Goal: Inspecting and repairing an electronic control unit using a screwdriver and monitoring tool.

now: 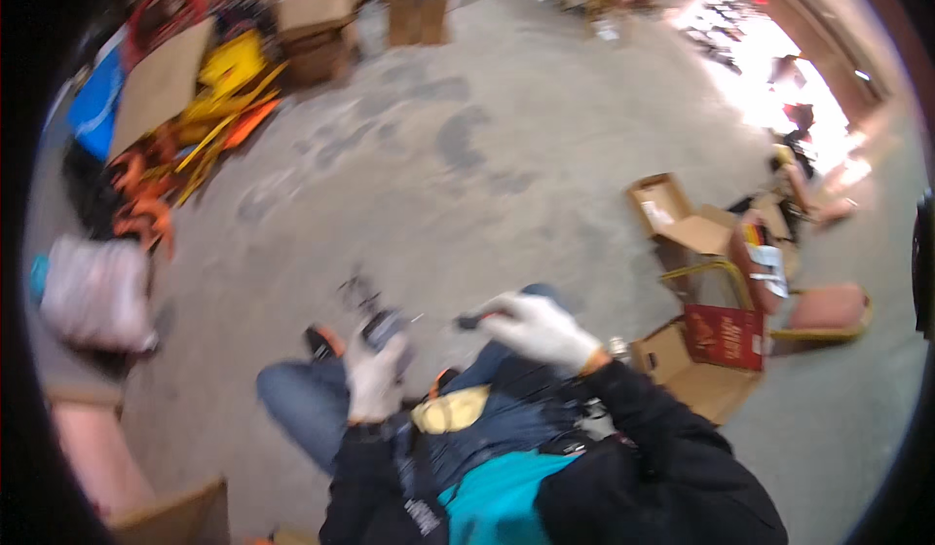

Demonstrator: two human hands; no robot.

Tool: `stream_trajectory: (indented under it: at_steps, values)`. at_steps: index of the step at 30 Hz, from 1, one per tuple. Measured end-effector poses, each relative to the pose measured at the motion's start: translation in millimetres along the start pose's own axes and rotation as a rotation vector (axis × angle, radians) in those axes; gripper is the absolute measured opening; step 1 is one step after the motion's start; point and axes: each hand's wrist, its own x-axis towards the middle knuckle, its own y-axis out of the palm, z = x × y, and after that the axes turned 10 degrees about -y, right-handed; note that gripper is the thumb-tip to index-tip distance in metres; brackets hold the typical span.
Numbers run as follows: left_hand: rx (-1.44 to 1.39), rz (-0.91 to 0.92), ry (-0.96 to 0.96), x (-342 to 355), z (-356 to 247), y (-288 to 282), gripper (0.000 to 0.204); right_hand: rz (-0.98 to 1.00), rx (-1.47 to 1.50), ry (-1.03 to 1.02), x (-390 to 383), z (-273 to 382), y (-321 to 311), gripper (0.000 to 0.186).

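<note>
Apart, gloved left hand (376, 379), fingers around a grey object (381, 329), right hand (539, 331), fingers pinching a dark piece (469, 321), open box (714, 390) on the floor (575, 146).

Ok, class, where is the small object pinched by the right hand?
In the head view, the small dark object is just below centre, in the white-gloved right hand, with the left hand farther left.

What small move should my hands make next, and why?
Probably bring your right hand slightly toward your left hand: the right holds a small dark item, the left a dark grey object, and the two show apart. Blur hides what either is, so that's only a judgement.
</note>
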Motion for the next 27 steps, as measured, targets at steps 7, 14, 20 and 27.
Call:
stream_trajectory:
  at_steps: [7,14,20,27]
  values:
    - [0.431,-0.164,0.042,4,-10,-5,0.063,-0.041,-0.095,-0.122,-3,10,0,0.045]
    - [0.424,-0.158,-0.064,-3,-16,-12,0.066,-0.056,-0.259,-0.351,1,13,8,0.040]
    - [0.406,-0.160,-0.029,-4,-15,-9,0.066,0.029,0.034,0.079,5,18,3,0.040]
    - [0.414,-0.169,0.024,8,3,-18,0.060,-0.021,-0.246,-0.274,1,12,10,0.043]
